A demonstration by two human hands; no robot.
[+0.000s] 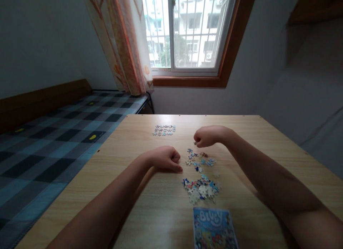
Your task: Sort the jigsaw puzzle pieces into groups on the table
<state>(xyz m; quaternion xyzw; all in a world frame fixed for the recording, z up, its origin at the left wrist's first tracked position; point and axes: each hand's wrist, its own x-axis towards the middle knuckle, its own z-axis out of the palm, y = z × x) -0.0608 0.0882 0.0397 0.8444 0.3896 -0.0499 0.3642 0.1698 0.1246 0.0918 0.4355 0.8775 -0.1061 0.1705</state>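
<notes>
Many puzzle pieces (203,190) are lying on the counter (150,202).
My right hand (205,136) is apparently pinching one piece (195,143); my left hand (165,158) is resting, fingers released. Rows (165,130) are sitting apart, presumably preventing mixing.

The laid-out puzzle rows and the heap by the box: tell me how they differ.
The rows are set out in lines; the heap is jumbled and overlapping. The rows lie nearer the window, the heap close to the box. Both consist of small puzzle pieces on the table.
</notes>
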